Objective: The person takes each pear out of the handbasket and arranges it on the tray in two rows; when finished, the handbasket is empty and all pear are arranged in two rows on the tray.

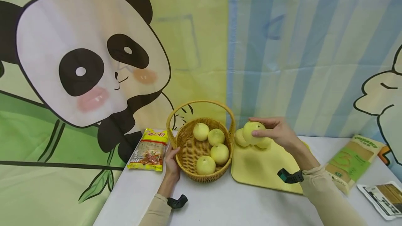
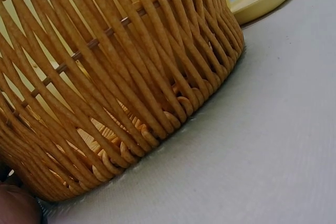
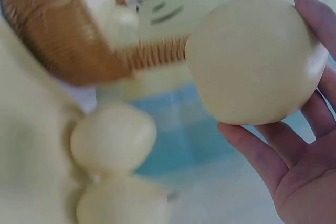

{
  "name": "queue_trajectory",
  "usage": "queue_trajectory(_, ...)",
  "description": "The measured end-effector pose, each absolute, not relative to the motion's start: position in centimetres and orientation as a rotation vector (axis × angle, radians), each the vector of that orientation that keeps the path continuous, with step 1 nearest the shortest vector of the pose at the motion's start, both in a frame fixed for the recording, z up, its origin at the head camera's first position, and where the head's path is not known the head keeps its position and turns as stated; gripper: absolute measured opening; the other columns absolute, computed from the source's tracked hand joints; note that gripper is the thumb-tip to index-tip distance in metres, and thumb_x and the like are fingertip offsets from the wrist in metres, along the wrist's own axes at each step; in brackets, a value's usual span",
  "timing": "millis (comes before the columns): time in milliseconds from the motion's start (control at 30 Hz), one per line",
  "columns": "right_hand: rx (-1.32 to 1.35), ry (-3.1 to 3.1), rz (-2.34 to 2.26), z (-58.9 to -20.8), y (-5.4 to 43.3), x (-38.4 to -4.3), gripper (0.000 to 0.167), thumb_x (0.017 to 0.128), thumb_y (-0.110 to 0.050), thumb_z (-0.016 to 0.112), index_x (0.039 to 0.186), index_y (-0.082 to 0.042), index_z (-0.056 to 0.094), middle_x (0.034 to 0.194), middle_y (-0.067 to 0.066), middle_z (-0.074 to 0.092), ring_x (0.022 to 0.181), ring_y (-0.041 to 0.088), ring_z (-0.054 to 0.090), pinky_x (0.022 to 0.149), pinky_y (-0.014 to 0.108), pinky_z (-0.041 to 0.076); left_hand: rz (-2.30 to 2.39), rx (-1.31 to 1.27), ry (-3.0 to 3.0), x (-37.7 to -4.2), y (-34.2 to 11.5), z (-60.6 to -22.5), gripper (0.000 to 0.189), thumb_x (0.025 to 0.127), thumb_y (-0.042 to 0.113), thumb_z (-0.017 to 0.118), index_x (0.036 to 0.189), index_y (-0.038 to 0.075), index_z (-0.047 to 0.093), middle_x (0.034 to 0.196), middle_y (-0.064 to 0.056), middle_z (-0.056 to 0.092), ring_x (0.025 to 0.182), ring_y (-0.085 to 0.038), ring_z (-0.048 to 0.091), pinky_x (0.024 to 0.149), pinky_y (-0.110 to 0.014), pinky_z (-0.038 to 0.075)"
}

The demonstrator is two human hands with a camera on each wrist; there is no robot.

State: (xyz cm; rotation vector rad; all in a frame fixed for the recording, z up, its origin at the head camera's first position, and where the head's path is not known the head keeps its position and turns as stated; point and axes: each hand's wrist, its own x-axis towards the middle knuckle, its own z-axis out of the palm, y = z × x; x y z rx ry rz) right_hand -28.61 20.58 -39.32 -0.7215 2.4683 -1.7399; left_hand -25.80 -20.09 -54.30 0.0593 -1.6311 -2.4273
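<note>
A round, pale yellow pear (image 1: pixel 251 132) is held in my right hand (image 1: pixel 277 133), above the far end of a yellow cutting board (image 1: pixel 263 166). In the right wrist view, the fingers (image 3: pixel 257 153) curl under this pear (image 3: pixel 252 61), with a thin stem showing at its top. Two more pears (image 3: pixel 113 137) sit on the board just below. My left hand (image 1: pixel 172 163) grips the left side of a wicker basket (image 1: pixel 204 179) near its rim. Inside the basket lie several pears (image 1: pixel 205 165). The left wrist view shows mostly the basket's woven wall (image 2: pixel 131 66).
Left of the basket lies a yellow-and-red food packet (image 1: pixel 149 150). A green-and-tan package (image 1: pixel 355 161) and a flat white-and-brown packet (image 1: pixel 383 198) are at the right. The basket's tall handle (image 1: pixel 201 102) arches upward. A printed curtain (image 1: pixel 282 62) hangs behind the white table (image 1: pixel 226 205).
</note>
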Motion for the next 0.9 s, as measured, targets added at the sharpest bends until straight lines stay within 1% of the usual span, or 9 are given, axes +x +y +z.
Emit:
queue_trajectory(167, -0.645, 2.518, -1.755, -40.4, 24.1, -29.4, 0.05, 0.097, -0.018, 0.078, 0.144, -0.007, 0.066, 0.139, -0.011, 0.071, 0.124, -0.003, 0.061, 0.093, 0.023, 0.056, -2.427, 0.064, -1.636, -25.7, -20.1, -54.3, 0.065, 0.102, 0.016, 0.04, 0.167, 0.018, 0.033, 0.163, -0.014, 0.042, 0.149, -0.031, 0.041, 0.121, -0.038, 0.034)
queue_trajectory(300, -0.509, 2.606, -1.726, -41.5, 26.5, -29.9, 0.052, 0.098, -0.024, 0.078, 0.146, -0.008, 0.065, 0.134, -0.021, 0.07, 0.125, -0.006, 0.057, 0.092, 0.019, 0.054, -2.427, 0.062, -1.64, -25.8, -20.1, -54.3, 0.065, 0.102, 0.017, 0.04, 0.167, 0.019, 0.033, 0.164, -0.013, 0.041, 0.15, -0.031, 0.04, 0.121, -0.037, 0.034)
queue_trajectory(467, -0.356, 2.692, -1.657, -43.2, 29.0, -30.4, 0.055, 0.096, -0.031, 0.08, 0.146, -0.012, 0.066, 0.14, -0.012, 0.07, 0.143, 0.024, 0.054, 0.092, 0.019, 0.053, -2.435, 0.073, -1.643, -25.9, -20.2, -54.4, 0.063, 0.103, 0.018, 0.04, 0.166, 0.021, 0.035, 0.163, -0.013, 0.041, 0.149, -0.03, 0.041, 0.119, -0.034, 0.036)
queue_trajectory(533, -0.318, 2.698, -1.646, -44.0, 29.8, -30.6, 0.058, 0.095, -0.033, 0.081, 0.146, -0.01, 0.065, 0.141, -0.007, 0.07, 0.147, 0.04, 0.048, 0.099, 0.031, 0.056, -2.438, 0.075, -1.64, -25.9, -20.2, -54.4, 0.063, 0.103, 0.018, 0.041, 0.166, 0.021, 0.036, 0.162, -0.013, 0.042, 0.147, -0.03, 0.042, 0.117, -0.033, 0.037)
queue_trajectory(633, -0.27, 2.68, -1.646, -45.2, 30.7, -30.8, 0.062, 0.093, -0.036, 0.082, 0.146, -0.008, 0.064, 0.137, -0.01, 0.072, 0.148, 0.049, 0.043, 0.109, 0.056, 0.05, -2.434, 0.068, -1.645, -25.9, -20.1, -54.3, 0.063, 0.103, 0.018, 0.04, 0.165, 0.021, 0.037, 0.162, -0.014, 0.041, 0.147, -0.03, 0.042, 0.117, -0.033, 0.038)
queue_trajectory(700, -0.24, 2.668, -1.65, -46.2, 31.3, -31.2, 0.063, 0.093, -0.038, 0.082, 0.146, -0.007, 0.065, 0.132, -0.016, 0.072, 0.145, 0.046, 0.047, 0.107, 0.053, 0.052, -2.433, 0.067, -1.647, -25.8, -20.1, -54.3, 0.064, 0.102, 0.018, 0.04, 0.166, 0.021, 0.035, 0.163, -0.014, 0.041, 0.148, -0.03, 0.041, 0.117, -0.034, 0.037)
queue_trajectory(767, -0.221, 2.677, -1.634, -47.0, 31.7, -31.5, 0.063, 0.093, -0.039, 0.082, 0.145, -0.008, 0.065, 0.129, -0.02, 0.073, 0.137, 0.031, 0.058, 0.1, 0.041, 0.057, -2.427, 0.065, -1.658, -25.8, -20.1, -54.3, 0.065, 0.102, 0.018, 0.04, 0.167, 0.021, 0.033, 0.164, -0.013, 0.041, 0.149, -0.03, 0.04, 0.118, -0.035, 0.035)
queue_trajectory(867, -0.218, 2.715, -1.573, -48.2, 32.0, -32.1, 0.061, 0.094, -0.041, 0.081, 0.145, -0.01, 0.067, 0.13, -0.016, 0.073, 0.128, 0.017, 0.06, 0.086, 0.019, 0.055, -2.422, 0.067, -1.666, -25.8, -20.1, -54.2, 0.067, 0.102, 0.018, 0.04, 0.168, 0.02, 0.03, 0.165, -0.013, 0.04, 0.15, -0.03, 0.039, 0.12, -0.037, 0.033)
queue_trajectory(900, -0.219, 2.72, -1.559, -48.5, 32.0, -32.2, 0.061, 0.094, -0.042, 0.081, 0.145, -0.01, 0.067, 0.132, -0.013, 0.073, 0.128, 0.016, 0.06, 0.086, 0.019, 0.055, -2.421, 0.066, -1.668, -25.8, -20.1, -54.2, 0.067, 0.102, 0.018, 0.04, 0.169, 0.02, 0.03, 0.165, -0.013, 0.04, 0.15, -0.03, 0.039, 0.121, -0.037, 0.033)
